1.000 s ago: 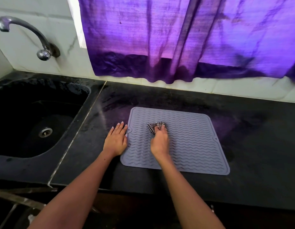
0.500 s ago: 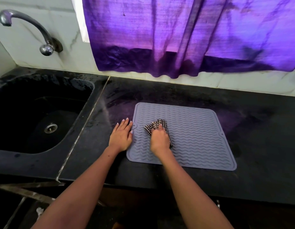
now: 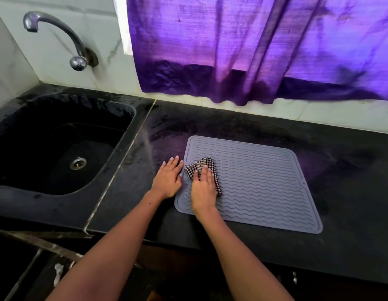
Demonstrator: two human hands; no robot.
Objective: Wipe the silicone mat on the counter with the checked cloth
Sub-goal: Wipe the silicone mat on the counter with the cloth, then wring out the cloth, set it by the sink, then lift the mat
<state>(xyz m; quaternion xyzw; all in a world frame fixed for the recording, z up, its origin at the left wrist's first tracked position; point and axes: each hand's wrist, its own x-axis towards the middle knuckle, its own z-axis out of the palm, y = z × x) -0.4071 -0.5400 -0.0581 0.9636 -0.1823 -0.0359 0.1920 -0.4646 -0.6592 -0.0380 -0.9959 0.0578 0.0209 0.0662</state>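
1. Pressing down with my right hand [image 3: 203, 190], I hold the checked cloth [image 3: 205, 166] flat against the silicone mat [image 3: 258, 185]; my fingers lie straight and close together on top of the cloth, not curled round it.
2. My left hand [image 3: 168, 179] rests palm-down on the dark counter [image 3: 340, 246] just beside the mat's left edge, fingers straight and slightly spread, with the fingertips touching or nearly touching the mat's rim; I cannot tell which.
3. The grey mat lies flat on the counter, right of the sink [image 3: 58, 153] and below the purple curtain [image 3: 253, 51]; the cloth sits bunched on the mat's left part, close to its left edge.
4. No brand, label or writing can be read on the mat, the cloth or the tap [image 3: 65, 40]; the mat shows only wavy ridges and a small notch on its right edge.
5. Part of the cloth is hidden under my right palm, so its full shape is hard to make out; black-and-white folds stick out past my fingertips and along the right side of my hand.
6. My right hand is slightly blurred at its edges.
7. The sink's basin is dark, with only the metal drain [image 3: 78, 163] plainly visible; its left side is cut off by the frame.
8. The space below the counter's front edge is too dark to make out.
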